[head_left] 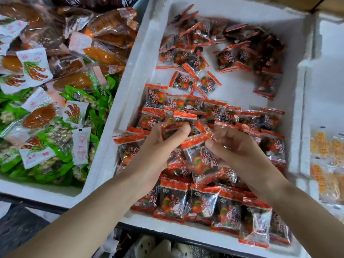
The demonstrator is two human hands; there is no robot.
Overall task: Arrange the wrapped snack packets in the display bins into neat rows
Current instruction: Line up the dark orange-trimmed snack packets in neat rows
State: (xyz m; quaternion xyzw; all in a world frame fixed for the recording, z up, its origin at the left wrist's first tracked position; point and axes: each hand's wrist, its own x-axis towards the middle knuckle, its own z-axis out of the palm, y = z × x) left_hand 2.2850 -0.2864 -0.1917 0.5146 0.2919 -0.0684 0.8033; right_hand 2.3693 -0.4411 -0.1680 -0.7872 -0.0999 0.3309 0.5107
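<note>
**Both hands held over a bin of red-ended snack packets**

Two bare forearms [83, 211] are seen reaching in from the near edge. The left hand [158, 146] is curled round a small bunch of clear packets with orange-red sealed ends [173, 127], which is clamped under the thumb. The right hand [240, 151] is closed in a pinch on the top seam of a single packet of the same kind [202, 161], held tilted between the two hands. Both hands are held above a white foam bin [134, 86]. Below the wrists, a neat row of upright packets [214, 205] is set along the bin's near wall. Further rows are laid just beyond the fingertips. Well beyond the hands, a loose heap of the same packets [232, 43] is seen at the far end. To the left of the left hand, a neighbouring bin is filled with green, white and amber-coloured packets [46, 108]. To the right of the right hand, yellow packets [325, 164] are partly shown.
</note>
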